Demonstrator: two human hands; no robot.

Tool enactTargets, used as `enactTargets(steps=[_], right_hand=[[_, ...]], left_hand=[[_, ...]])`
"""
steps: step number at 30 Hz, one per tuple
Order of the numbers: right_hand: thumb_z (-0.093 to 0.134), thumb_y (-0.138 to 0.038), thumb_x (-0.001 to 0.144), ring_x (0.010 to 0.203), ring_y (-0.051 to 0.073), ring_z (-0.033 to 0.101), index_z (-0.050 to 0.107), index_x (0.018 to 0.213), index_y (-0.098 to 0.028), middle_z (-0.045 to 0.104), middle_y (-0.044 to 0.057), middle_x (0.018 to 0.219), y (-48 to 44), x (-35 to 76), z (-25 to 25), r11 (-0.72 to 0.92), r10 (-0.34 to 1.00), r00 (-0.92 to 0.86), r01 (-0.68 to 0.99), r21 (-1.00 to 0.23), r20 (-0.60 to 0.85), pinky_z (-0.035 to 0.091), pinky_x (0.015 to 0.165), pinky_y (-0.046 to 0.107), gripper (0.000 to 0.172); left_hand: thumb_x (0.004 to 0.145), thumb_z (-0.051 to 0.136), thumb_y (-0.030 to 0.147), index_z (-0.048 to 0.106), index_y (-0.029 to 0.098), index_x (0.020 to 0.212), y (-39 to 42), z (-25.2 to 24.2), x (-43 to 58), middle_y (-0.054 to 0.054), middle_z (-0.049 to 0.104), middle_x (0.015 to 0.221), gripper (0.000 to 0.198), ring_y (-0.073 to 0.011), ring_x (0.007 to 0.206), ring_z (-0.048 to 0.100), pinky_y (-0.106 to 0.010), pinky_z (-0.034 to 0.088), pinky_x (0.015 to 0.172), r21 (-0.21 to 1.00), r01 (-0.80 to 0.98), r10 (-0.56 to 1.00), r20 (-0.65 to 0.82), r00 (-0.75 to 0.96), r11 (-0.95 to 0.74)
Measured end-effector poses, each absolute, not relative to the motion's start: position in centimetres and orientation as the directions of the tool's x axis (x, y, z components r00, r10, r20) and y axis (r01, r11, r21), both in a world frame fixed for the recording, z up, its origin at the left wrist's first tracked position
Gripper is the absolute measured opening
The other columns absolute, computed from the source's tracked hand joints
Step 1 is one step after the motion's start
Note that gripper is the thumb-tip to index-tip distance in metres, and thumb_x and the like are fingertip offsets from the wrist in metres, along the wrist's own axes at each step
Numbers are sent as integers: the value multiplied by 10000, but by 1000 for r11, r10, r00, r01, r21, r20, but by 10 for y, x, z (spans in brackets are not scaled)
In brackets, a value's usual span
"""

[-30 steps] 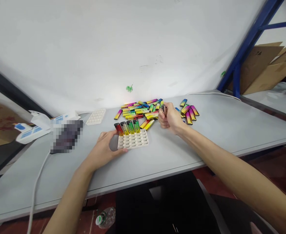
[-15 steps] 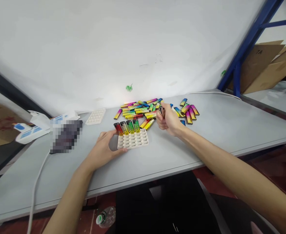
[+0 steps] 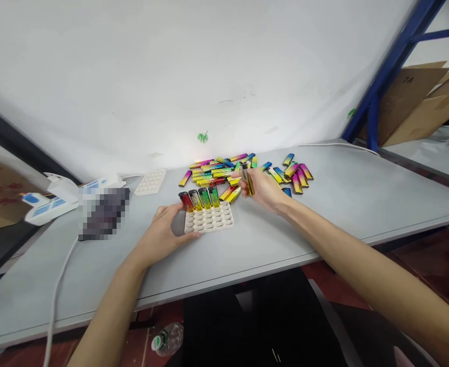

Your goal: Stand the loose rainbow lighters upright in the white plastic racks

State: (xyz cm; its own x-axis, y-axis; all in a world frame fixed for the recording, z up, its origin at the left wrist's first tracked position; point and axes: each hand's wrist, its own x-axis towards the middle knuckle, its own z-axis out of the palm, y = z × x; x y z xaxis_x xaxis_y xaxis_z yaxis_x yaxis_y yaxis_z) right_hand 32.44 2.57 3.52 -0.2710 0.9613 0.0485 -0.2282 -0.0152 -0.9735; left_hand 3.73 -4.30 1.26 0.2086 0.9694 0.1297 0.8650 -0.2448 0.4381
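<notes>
My left hand [image 3: 162,232] rests on the grey table [image 3: 324,214] and grips the left edge of a white slotted tray [image 3: 211,219]. Several lighters [image 3: 199,199] stand upright in the tray's far row. My right hand [image 3: 265,191] is closed on one yellow lighter [image 3: 247,179], held upright just right of the tray. Behind it lies a pile of rainbow-coloured lighters [image 3: 217,172], and a smaller group of lighters [image 3: 295,173] lies further right.
A second white tray [image 3: 150,182] lies at the back left by a power strip [image 3: 61,196] and a blurred dark object [image 3: 102,213]. A white cable [image 3: 56,295] runs off the front edge. Blue racking [image 3: 385,71] and cardboard boxes [image 3: 419,102] stand at the right. A bottle [image 3: 167,340] sits under the table.
My right hand has moved left from the pile toward the tray, and the lighter in it now stands upright in my fingers. My left hand has stayed on the tray.
</notes>
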Motion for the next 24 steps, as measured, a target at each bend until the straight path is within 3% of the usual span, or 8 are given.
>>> enactTargets(steps=[3, 6, 10, 16, 21, 24], right_hand=[[587, -422, 936, 804, 155, 628, 592, 795, -193, 663, 24, 839, 25, 326, 31, 188, 908, -370, -53, -981, 194, 495, 781, 300, 269], [681, -428, 889, 974, 206, 680, 627, 963, -205, 739, 45, 977, 24, 324, 25, 319, 857, -436, 33, -947, 273, 501, 890, 367, 240], [708, -364, 869, 971, 226, 716, 608, 993, -207, 761, 58, 1021, 25, 318, 16, 380, 865, -394, 115, -918, 309, 521, 858, 385, 224], [728, -298, 858, 763, 193, 687, 545, 836, -215, 743, 6, 821, 29, 307, 10, 483, 865, -350, 388, -785, 359, 471, 708, 325, 201], [716, -323, 881, 822, 192, 664, 591, 866, -200, 738, 29, 893, 31, 302, 12, 552, 824, -438, 480, -681, 359, 445, 724, 301, 176], [604, -400, 964, 896, 207, 652, 637, 1018, -188, 731, 67, 995, 30, 306, 15, 581, 808, -459, 510, -635, 370, 449, 771, 312, 221]], left_hand=[[748, 699, 690, 476, 188, 1398, -43, 13, 38, -114, 567, 1357, 851, -328, 1335, 434, -458, 376, 1133, 442, 862, 968, 133, 212, -250], [752, 700, 688, 474, 193, 1401, -42, 12, 37, -111, 573, 1349, 847, -324, 1324, 439, -459, 386, 1121, 440, 861, 966, 137, 218, -256], [754, 702, 683, 483, 193, 1397, -41, 10, 36, -105, 588, 1328, 837, -323, 1300, 457, -454, 394, 1112, 423, 863, 960, 158, 231, -277], [757, 699, 682, 488, 197, 1402, -42, 11, 36, -100, 598, 1328, 834, -329, 1294, 459, -462, 404, 1099, 416, 861, 956, 167, 243, -291], [750, 702, 688, 478, 187, 1410, -41, 9, 35, -107, 587, 1338, 858, -332, 1301, 462, -458, 397, 1111, 416, 865, 959, 164, 231, -279], [741, 707, 690, 479, 189, 1406, -40, 9, 35, -106, 585, 1336, 863, -331, 1295, 473, -456, 389, 1121, 416, 867, 961, 165, 223, -273]])
